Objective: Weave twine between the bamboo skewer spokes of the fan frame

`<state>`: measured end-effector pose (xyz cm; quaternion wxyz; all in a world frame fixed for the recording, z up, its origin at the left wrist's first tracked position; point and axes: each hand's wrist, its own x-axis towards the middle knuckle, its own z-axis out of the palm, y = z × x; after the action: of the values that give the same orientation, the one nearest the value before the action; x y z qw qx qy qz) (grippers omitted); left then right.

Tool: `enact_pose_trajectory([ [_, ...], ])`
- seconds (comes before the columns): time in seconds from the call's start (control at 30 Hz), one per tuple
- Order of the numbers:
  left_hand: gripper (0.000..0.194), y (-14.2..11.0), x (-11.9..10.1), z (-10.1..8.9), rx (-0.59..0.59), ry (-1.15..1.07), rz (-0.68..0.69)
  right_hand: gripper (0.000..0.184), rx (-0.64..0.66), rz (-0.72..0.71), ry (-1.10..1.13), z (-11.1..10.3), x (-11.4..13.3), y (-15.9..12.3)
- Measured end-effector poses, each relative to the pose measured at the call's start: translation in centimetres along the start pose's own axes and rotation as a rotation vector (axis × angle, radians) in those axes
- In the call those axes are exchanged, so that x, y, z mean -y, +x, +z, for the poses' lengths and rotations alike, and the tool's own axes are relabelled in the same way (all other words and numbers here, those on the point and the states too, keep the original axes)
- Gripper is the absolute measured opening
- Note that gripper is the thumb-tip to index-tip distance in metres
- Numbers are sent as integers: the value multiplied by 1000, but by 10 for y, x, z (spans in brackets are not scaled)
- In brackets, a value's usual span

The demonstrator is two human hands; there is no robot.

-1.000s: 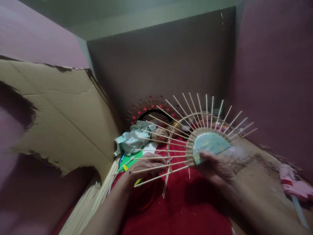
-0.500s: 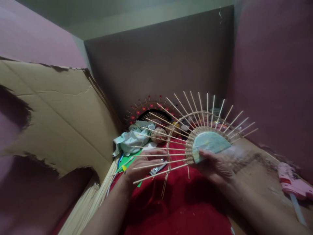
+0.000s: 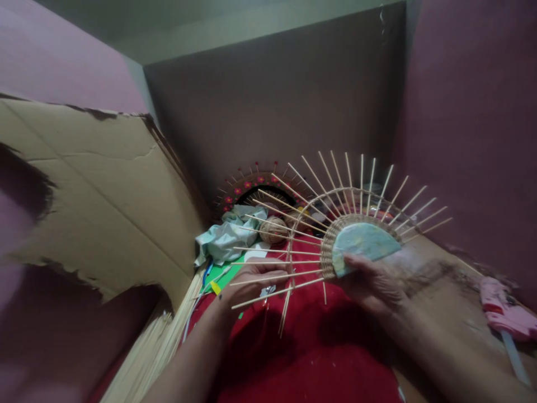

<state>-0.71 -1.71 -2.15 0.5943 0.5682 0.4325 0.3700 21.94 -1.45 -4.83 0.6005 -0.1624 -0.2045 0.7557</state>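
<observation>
Behind the fan frame [image 3: 361, 240] — cloth [image 3: 226, 238], twine ball [image 3: 272, 229], torn cardboard [image 3: 96, 196].

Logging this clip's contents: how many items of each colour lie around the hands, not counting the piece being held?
Pink: 1, pink glue gun
Red: 1, red cloth
Tan: 2, torn cardboard sheet, ball of twine
Pale green: 1, crumpled pale green cloth
Total: 5
</observation>
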Motion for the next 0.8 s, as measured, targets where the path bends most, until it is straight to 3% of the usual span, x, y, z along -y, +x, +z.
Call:
enact_pose_trajectory([
  [0.47, 30, -15, -23, -37, 40, 82, -93, 18, -23, -18, 28, -4, 11, 6],
  [0.63, 32, -11, -20, -51, 22, 17, 7, 31, -60, -81, 44, -2, 12, 6],
  [0.8, 29, -9, -16, -65, -42, 89, 27, 30, -78, -93, -3, 1, 10, 6],
])
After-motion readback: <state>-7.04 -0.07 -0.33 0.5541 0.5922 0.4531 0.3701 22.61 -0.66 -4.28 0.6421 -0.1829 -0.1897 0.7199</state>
